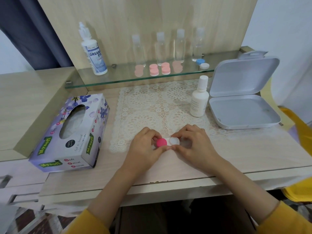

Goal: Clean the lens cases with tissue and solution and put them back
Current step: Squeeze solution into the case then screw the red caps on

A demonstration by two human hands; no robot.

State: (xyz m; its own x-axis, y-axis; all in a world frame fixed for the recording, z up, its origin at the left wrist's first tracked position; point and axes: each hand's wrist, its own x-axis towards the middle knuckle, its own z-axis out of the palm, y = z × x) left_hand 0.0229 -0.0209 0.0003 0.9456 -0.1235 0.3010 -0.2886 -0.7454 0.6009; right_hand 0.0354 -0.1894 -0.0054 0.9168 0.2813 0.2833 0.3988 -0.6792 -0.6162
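Note:
A lens case lies on the lace mat [152,105] near the desk's front. My left hand [145,147] pinches its pink cap [161,143]. My right hand [195,144] pinches its white cap [174,141]. A small white solution bottle [199,98] stands on the mat at the right. The tissue box [72,132] lies at the left, tissue showing in its slot. Two pink lens cases [159,69] and a blue-and-white one [202,63] rest on the glass shelf [118,78].
An open grey case [243,105] sits at the right with its lid up. A large solution bottle [93,53] and several clear bottles [162,48] stand on the shelf. Yellow cloth [297,191] hangs at the right edge.

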